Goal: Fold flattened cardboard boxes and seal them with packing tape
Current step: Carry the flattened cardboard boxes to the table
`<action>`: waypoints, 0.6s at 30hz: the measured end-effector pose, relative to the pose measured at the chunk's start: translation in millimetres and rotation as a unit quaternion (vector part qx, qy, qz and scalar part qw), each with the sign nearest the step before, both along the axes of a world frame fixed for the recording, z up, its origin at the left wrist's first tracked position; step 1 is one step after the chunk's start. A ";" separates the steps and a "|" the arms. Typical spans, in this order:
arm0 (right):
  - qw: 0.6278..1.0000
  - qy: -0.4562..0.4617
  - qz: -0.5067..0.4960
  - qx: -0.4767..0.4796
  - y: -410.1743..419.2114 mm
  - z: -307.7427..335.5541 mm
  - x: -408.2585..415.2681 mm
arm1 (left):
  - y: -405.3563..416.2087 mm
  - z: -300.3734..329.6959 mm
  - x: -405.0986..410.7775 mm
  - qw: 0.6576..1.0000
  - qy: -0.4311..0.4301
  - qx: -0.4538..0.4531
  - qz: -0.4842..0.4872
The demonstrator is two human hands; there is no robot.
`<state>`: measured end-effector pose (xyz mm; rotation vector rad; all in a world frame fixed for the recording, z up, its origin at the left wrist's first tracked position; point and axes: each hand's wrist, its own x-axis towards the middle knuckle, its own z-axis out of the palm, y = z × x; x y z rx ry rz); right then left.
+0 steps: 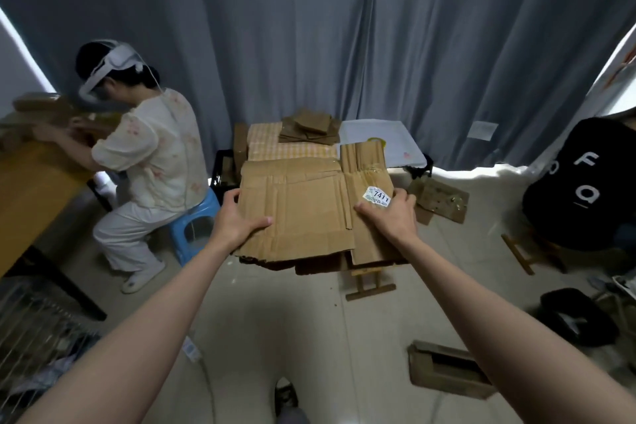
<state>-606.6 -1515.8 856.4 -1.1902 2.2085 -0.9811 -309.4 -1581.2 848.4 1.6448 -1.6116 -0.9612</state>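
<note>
Gripping flattened cardboard box [296, 206] w/ both hands: left hand [237, 217] pinched left edge, right hand [392, 213] curled over right edge nr label [377, 196].

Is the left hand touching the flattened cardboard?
Touching. Head view: left hand grips the flattened cardboard at its left edge, thumb on top, fingers curled around.

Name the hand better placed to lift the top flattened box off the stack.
Probably the left hand: it grips the left edge of the wide top flattened box. The right hand rests on the narrower labelled piece beside it.
</note>
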 end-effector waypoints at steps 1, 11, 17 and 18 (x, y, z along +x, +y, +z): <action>1.000 -0.003 -0.005 0.000 -23.3 -3.4 -3.6 | -26.9 -3.9 -3.1 1.000 0.000 0.001 -0.002; 0.999 -0.001 -0.049 0.013 -250.4 -1.2 -31.3 | -280.8 -1.9 -39.0 0.998 0.008 -0.011 -0.060; 0.998 -0.001 -0.062 0.020 -367.5 0.7 -50.0 | -400.8 3.1 -57.5 0.997 0.016 -0.008 -0.072; 0.998 -0.001 -0.062 0.020 -387.2 -1.8 -53.2 | -421.3 -0.2 -60.6 0.997 0.017 -0.006 -0.073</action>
